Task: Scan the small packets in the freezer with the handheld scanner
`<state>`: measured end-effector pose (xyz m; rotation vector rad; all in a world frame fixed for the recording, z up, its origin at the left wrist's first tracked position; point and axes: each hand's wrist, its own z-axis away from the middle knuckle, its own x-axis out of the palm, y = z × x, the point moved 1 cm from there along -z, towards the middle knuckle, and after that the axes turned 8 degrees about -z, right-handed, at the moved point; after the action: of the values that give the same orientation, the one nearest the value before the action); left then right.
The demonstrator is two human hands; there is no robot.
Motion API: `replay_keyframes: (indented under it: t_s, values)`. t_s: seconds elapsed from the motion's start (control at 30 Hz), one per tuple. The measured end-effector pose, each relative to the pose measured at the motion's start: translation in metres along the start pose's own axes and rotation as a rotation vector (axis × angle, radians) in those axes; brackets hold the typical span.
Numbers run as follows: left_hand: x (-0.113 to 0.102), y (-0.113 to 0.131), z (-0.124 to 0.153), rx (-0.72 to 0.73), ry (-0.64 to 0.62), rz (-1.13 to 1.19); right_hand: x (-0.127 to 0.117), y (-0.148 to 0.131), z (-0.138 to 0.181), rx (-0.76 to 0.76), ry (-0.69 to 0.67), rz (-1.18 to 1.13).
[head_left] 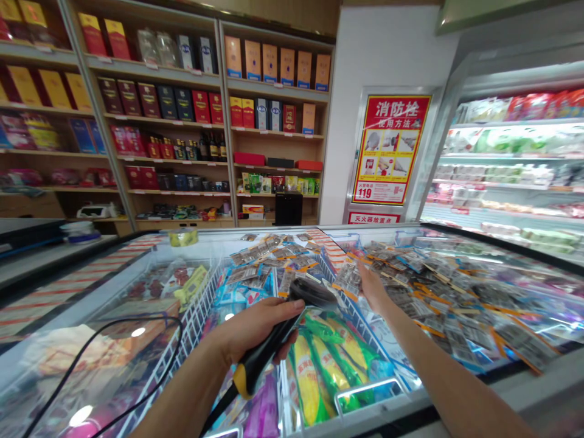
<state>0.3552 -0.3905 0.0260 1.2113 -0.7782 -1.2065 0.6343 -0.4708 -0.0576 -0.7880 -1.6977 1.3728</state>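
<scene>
My left hand (249, 328) is wrapped round the handle of a black and yellow barcode scanner (314, 294). Its head points forward over the freezer's glass top, and a cable trails from the handle. Further right, my right hand (373, 287) grips a small flat packet (349, 277) with orange edging, its fingers partly hidden behind the packet. Many similar packets (433, 286) lie spread over the glass on the right. Another cluster of packets (278, 255) lies beyond the scanner.
Beneath the glass of the chest freezer (326, 249) are wire baskets (207, 298) with green and yellow corn-printed packages (314, 371) and blue bags. A black cable (180, 340) loops at left. Behind stand shelves of boxes (269, 61), a red wall sign (391, 149) and a lit cooler (511, 158).
</scene>
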Motion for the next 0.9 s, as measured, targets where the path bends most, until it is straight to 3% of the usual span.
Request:
replay_keyframes:
  t_s: [0.23, 0.47, 0.67, 0.8, 0.9]
  values:
    - [0.004, 0.002, -0.003, 0.018, 0.007, 0.085, 0.000, 0.002, -0.002, 0.065, -0.043, -0.009]
    - [0.006, 0.003, 0.000, 0.007, 0.005, 0.109, -0.002, 0.005, -0.004, 0.064, -0.002, 0.012]
    - [-0.001, 0.006, 0.003, 0.027, 0.071, 0.041, -0.003, -0.009, -0.001, 0.094, 0.026, -0.076]
    - [-0.006, 0.008, 0.003, 0.025, 0.124, 0.015, -0.020, -0.031, -0.010, 0.088, 0.179, -0.061]
    - [-0.007, 0.009, 0.001, 0.028, 0.159, 0.028, -0.049, -0.047, -0.021, 0.024, 0.264, 0.039]
